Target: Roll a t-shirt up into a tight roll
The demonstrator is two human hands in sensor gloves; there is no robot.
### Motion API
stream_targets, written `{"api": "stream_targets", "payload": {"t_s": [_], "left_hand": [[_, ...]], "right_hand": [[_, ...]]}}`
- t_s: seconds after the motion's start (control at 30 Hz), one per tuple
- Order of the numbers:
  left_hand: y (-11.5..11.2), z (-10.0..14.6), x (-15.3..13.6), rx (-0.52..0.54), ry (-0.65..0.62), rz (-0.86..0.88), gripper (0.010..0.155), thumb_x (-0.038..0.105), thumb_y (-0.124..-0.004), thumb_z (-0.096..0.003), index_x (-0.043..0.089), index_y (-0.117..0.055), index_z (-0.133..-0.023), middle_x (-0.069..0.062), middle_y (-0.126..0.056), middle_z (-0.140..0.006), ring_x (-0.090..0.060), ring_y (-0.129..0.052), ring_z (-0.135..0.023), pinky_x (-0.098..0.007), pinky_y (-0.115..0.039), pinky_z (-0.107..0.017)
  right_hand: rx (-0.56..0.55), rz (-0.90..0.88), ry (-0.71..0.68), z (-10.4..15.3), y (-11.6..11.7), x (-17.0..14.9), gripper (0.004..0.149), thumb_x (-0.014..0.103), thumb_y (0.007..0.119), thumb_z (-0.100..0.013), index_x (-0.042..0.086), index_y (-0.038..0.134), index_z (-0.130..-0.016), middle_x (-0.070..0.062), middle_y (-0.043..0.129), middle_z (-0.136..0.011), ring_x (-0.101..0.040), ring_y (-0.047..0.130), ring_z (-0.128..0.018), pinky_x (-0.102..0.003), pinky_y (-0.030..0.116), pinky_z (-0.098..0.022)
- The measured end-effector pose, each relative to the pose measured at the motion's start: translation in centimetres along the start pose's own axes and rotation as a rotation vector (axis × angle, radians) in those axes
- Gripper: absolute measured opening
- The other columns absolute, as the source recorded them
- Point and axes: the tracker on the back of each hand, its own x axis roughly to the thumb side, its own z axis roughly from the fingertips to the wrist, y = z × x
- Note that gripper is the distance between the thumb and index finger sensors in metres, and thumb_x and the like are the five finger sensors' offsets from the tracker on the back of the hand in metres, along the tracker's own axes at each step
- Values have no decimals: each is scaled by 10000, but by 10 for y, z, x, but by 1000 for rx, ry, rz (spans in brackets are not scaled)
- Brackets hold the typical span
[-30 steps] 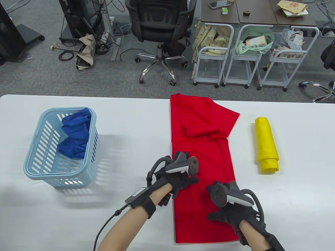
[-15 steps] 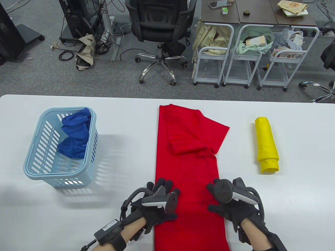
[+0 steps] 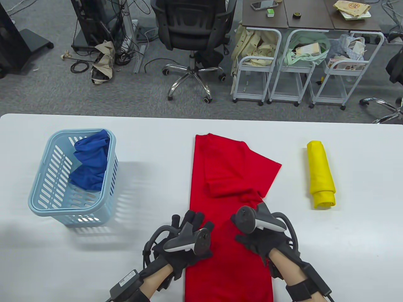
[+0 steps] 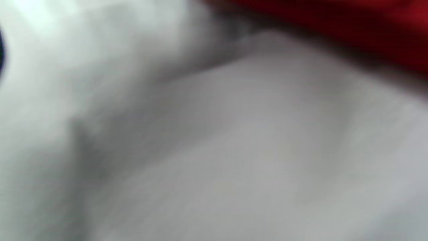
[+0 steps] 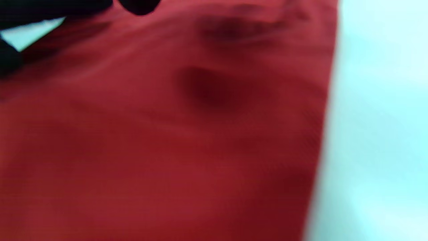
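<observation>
Table view: a red t-shirt (image 3: 226, 201) lies folded into a long strip down the middle of the white table (image 3: 157, 151), one sleeve fanned out to its right at the far end; its near end runs off the bottom edge of the view. The left hand (image 3: 184, 248) lies on the shirt's left edge, fingers straight and spread, partly on cloth and partly on the table, gripping nothing. The right hand (image 3: 261, 243) rests on the shirt's right half, thumb out to the side; the tracker on its back hides the fingers, so I cannot tell whether they pinch the cloth. To the left stands a light blue basket (image 3: 41, 201) with a blue cloth (image 3: 89, 163) in it; to the right, well apart from the shirt, lies a yellow rolled garment (image 3: 321, 174).

Left wrist view: badly blurred. Mostly grey-white table surface, with a band of the red shirt (image 4: 351, 30) along the top right. No fingers can be made out.

Right wrist view: also blurred. Red cloth (image 5: 167, 140) fills most of the view, its edge meeting the pale table (image 5: 384, 117) at the right. Dark glove fingertips (image 5: 138, 6) show at the top left, too soft to read.
</observation>
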Motion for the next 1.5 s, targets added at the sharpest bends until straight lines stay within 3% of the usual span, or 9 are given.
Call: {"api": "stream_targets", "payload": {"t_s": [0.1,0.27,0.43,0.6,0.77,1.0,1.23,1.4,1.5], "left_hand": [[-15,-11,-12,-102,-32,47,820,730,-166,-406,333,248,-992,-63,301,-1065,-373,173,-1042,-676,-58,-731],[-17,-10,-11,-106,-44,15,828,723,-133,-393,303,285,-970,-90,333,-1044,-386,212,-1017,-678,-30,-721],[-16,-8,-10,-124,-43,17,822,721,-121,-390,302,307,-953,-94,355,-1024,-390,233,-1000,-677,-12,-708],[-16,-8,-10,-132,-40,22,820,723,-120,-389,305,313,-946,-89,364,-1017,-388,241,-994,-674,-4,-704],[-16,-9,-10,-138,-43,28,820,723,-126,-393,303,311,-946,-87,365,-1015,-389,242,-993,-674,0,-702],[-16,-10,-10,-143,-43,33,818,723,-133,-398,304,307,-946,-87,362,-1015,-390,239,-993,-673,-1,-704],[-16,-10,-10,-145,-40,37,817,724,-137,-398,308,304,-946,-83,362,-1015,-389,237,-995,-673,-2,-704],[-16,-11,-11,-150,-43,48,819,724,-145,-404,306,303,-947,-81,364,-1012,-388,241,-992,-673,4,-701],[-16,-11,-11,-149,-45,52,818,724,-151,-407,308,298,-950,-79,360,-1016,-389,236,-995,-674,2,-702]], "right_hand": [[58,14,-51,-33,-9,20,649,362,538,-633,225,201,-1171,-118,159,-1216,-422,164,-1133,-563,355,-777],[116,71,15,-72,-19,15,669,405,492,-634,248,95,-1149,-88,51,-1186,-392,90,-1120,-551,295,-787],[104,-47,281,-97,-46,-57,664,439,430,-636,239,40,-1135,-85,-38,-1164,-376,-12,-1100,-537,204,-784],[114,-209,562,-94,-58,-135,665,434,371,-635,222,-14,-1134,-96,-104,-1150,-417,-55,-1079,-570,191,-775],[53,-210,668,-72,-67,-158,665,434,368,-642,200,7,-1149,-147,-78,-1165,-473,-13,-1083,-593,226,-767],[-12,-295,597,-65,-69,-157,671,459,466,-650,196,162,-1188,-178,154,-1229,-467,333,-1122,-589,398,-756],[-36,-233,848,-81,-64,-161,850,579,578,-608,57,234,-1185,-266,286,-1159,-455,473,-990,-637,345,-717],[-103,-252,830,-85,-72,-151,727,513,691,-603,93,427,-1134,-187,535,-1082,-339,695,-882,-591,493,-708],[-181,-182,850,-87,-74,-143,438,369,774,-600,169,700,-983,-51,840,-870,-196,936,-674,-488,695,-633]]}}
